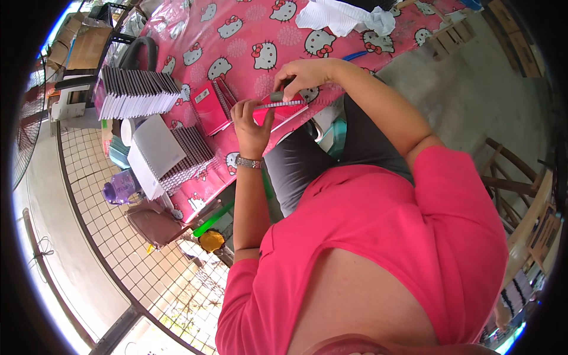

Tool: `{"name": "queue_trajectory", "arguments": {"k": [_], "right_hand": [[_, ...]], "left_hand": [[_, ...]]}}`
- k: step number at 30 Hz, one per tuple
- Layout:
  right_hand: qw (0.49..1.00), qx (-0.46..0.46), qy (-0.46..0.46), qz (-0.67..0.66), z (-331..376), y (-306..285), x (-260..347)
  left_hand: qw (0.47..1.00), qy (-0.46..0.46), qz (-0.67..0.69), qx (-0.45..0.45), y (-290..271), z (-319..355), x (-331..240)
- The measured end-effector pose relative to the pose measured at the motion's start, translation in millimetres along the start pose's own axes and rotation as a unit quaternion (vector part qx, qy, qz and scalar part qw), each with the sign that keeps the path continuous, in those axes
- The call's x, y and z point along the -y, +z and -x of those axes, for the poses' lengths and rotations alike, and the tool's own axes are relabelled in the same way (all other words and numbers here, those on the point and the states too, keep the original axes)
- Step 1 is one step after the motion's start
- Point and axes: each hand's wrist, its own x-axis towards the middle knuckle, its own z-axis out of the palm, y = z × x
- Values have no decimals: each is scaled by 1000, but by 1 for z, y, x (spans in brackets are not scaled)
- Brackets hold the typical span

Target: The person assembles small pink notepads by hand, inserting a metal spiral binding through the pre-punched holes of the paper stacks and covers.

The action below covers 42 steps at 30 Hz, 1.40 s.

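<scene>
On the table's near edge lies a red notebook [283,116] with a row of holes along its far edge. My left hand [251,127], with a metal watch on the wrist, is closed on the notebook's left end, thumb on the near side. From the right, my right hand [305,77] reaches over and pinches a small dark grey block [276,96] at the holed edge. A thin spiral coil [326,102] sticks out past the notebook's right end. Just left of my left hand lie more red notebooks [210,108].
A pink tablecloth [248,26] with cartoon cats covers the table. Stacks of dark spiral-bound notebooks [139,92] and white-covered ones [157,148] stand left. White cloth [343,18] and a blue pen [355,56] lie at the far side. A purple bottle [121,186] stands lower left.
</scene>
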Motion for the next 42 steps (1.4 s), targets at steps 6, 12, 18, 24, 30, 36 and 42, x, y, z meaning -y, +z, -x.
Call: {"name": "queue_trajectory", "arguments": {"k": [6, 12, 18, 24, 30, 36, 42], "right_hand": [[992, 8, 20, 125, -16, -4, -2], [999, 35, -21, -9, -11, 1, 7], [997, 38, -5, 64, -16, -2, 4], [997, 36, -12, 71, -25, -4, 2], [800, -318, -39, 507, 1, -53, -32], [697, -419, -75, 577, 83, -23, -81], [686, -387, -17, 615, 107, -16, -89]], "left_hand": [[994, -64, 79, 30, -2, -2, 4], [985, -56, 145, 70, -6, -8, 7], [977, -69, 181, 90, -6, -12, 9], [959, -105, 250, 83, -2, -9, 21], [901, -217, 370, 65, 4, -3, 21], [880, -249, 396, -83, 17, 15, 7], [884, -248, 377, -120, 33, 13, 7]]}}
